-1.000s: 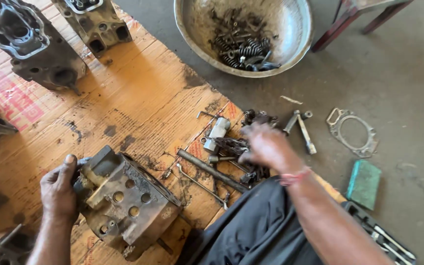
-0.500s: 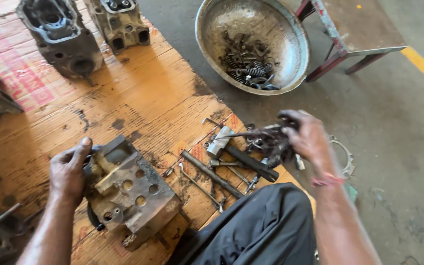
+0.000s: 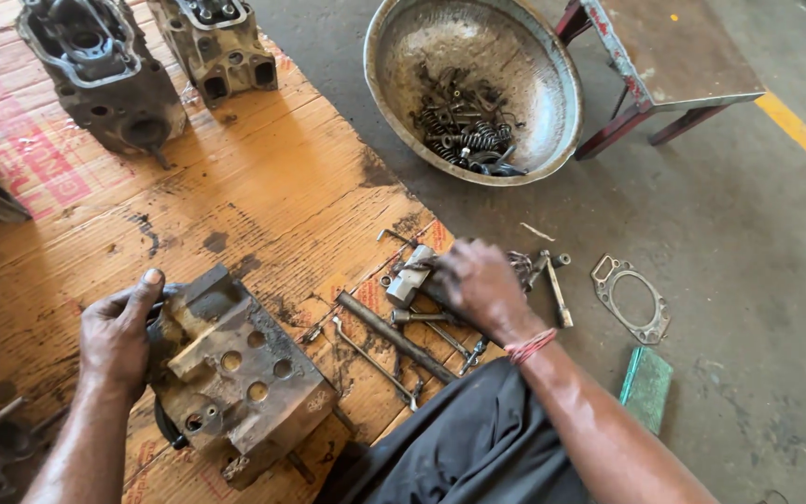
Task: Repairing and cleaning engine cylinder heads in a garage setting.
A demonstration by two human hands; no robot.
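Left hand [image 3: 118, 336] lies palm-down with fingers curled over the left edge of a greasy cylinder head [image 3: 235, 373] resting on the wooden board [image 3: 263, 196], its long axis running from upper left to lower right, toward the person's dark-trousered knee [image 3: 478, 448]. Right hand [image 3: 482, 285] is well apart to the right, fingers bunched down into a scatter of small parts and tools [image 3: 412, 280]; whether they pinch anything cannot be told. A long steel rod [image 3: 394, 336] lies between the hands; beyond are a metal bowl [image 3: 394, 65] of valve springs, a gasket [image 3: 632, 299] and two more heads [image 3: 104, 70].
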